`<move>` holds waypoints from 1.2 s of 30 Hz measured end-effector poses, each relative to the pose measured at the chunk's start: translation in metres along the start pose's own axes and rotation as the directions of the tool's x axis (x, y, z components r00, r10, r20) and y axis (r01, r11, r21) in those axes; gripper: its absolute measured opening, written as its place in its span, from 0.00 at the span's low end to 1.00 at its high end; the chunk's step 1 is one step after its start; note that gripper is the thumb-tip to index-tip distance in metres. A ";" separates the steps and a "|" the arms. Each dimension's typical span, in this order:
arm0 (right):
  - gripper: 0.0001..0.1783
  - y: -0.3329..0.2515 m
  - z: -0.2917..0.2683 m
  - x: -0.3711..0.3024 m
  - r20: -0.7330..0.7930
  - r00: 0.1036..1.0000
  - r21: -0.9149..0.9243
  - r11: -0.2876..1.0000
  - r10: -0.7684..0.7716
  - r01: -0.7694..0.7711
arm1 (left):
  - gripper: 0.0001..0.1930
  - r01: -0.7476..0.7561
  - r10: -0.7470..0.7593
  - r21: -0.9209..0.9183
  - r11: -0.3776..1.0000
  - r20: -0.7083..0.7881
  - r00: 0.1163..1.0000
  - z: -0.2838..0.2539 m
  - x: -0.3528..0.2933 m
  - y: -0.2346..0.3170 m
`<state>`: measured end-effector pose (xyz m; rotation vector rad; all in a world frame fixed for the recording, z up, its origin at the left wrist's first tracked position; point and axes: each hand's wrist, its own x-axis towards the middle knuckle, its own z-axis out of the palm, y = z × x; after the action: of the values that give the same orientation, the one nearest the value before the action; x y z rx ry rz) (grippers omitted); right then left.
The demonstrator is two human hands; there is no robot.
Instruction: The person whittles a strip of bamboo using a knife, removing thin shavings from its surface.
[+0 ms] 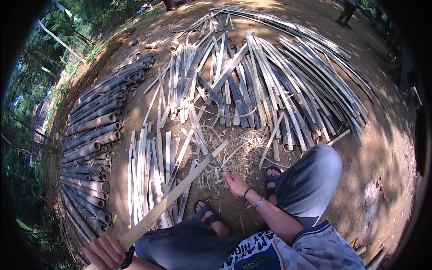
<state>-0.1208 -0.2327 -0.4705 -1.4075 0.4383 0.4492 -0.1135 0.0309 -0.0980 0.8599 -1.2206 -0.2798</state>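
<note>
My left hand (105,252), at the lower left, is closed around the near end of a long pale bamboo strip (168,198). The strip slants up and to the right across my leg. My right hand (236,185) grips the handle of a long knife (215,160) near the middle. Its blade points up and left and crosses the strip near the strip's far end. Under both lies a heap of curled bamboo shavings (245,148).
Split bamboo slats (294,94) fan out ahead and right. A smaller bundle of slats (146,168) lies left of my feet. Whole bamboo poles (92,121) are stacked at far left. My sandalled feet (210,213) flank the shavings. Another person's legs (345,15) show at top right.
</note>
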 end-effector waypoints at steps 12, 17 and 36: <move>0.31 -0.010 0.015 -0.024 0.040 0.999 0.108 0.994 -0.017 0.013 | 0.23 0.005 -0.005 -0.021 1.000 -0.021 1.000 -0.003 -0.003 0.002; 0.33 0.017 0.004 0.002 -0.105 0.965 -0.157 0.962 -0.239 0.221 | 0.17 -0.130 0.159 0.103 0.986 -0.371 0.915 0.014 -0.009 -0.007; 0.32 -0.006 0.009 -0.009 -0.101 0.961 -0.582 0.799 -0.257 0.152 | 0.14 -0.093 0.443 0.482 0.871 -0.691 0.571 -0.004 0.015 -0.018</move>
<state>-0.1247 -0.2248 -0.4594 -2.0719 0.2924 0.2846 -0.0995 0.0113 -0.1003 0.9651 -0.5288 0.6079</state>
